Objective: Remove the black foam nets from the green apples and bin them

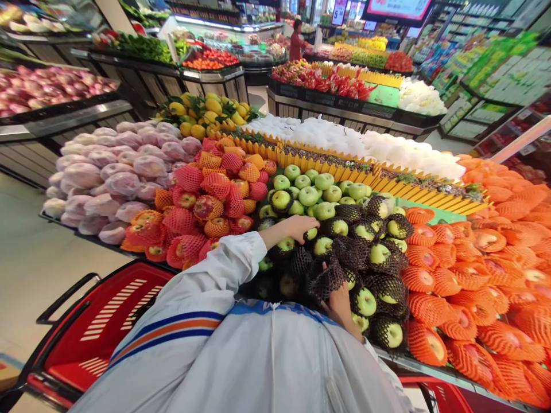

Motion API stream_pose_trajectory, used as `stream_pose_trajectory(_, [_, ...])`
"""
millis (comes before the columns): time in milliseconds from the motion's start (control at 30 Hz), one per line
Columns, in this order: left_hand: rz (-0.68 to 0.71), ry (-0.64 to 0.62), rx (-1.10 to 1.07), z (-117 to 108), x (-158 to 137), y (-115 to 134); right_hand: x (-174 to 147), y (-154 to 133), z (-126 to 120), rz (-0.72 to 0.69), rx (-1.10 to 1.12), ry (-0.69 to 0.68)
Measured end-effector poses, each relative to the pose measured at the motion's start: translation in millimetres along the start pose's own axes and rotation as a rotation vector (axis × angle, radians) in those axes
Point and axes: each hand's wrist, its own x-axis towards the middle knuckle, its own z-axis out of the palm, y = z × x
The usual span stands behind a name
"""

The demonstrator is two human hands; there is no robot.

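Note:
My left hand (300,228) reaches over the pile of green apples and curls round one green apple (310,234), which shows at its fingertips. Close to my body, my right hand (339,299) grips a black foam net (325,281); whether an apple sits inside it I cannot make out. Around both hands lie green apples, many wrapped in the same black netting (353,252). Bare green apples (309,195) are heaped just beyond my left hand.
Red and yellow netted apples (204,206) lie to the left, orange-netted fruit (456,287) to the right. A yellow fence-like divider (327,166) runs behind the apples. A red shopping basket (107,321) stands at my left. A person (297,41) in red is far back.

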Motion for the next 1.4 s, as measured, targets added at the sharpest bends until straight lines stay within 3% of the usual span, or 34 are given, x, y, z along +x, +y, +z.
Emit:
stream_pose_trajectory(133, [-0.083,0.143,-0.198,-7,-20,-11,0,-1,-4,0.049,0.046,0.032])
stream_pose_trajectory(367, [-0.394,0.693,-0.584,-17,-83,-20,0,-2,-5,0.089,0.015,0.129])
stream_pose_trajectory(567, [-0.591,0.930,-0.726,-10,-146,-25,0,-4,-4,0.118,-0.012,0.101])
stream_pose_trajectory(767, [-0.664,0.896,-0.714,22,-185,-21,0,-3,-3,0.112,-0.045,0.129])
stream_pose_trajectory(1000, [-0.594,0.673,-0.715,56,-186,-4,0,0,-4,0.133,-0.076,0.199])
stream_pose_trajectory(1300, [-0.668,0.528,-0.373,60,-180,14,0,-3,-6,0.114,-0.046,0.178])
stream_pose_trajectory(1400, [-0.704,0.548,-0.316,55,-179,17,0,-5,-7,0.118,-0.048,0.174])
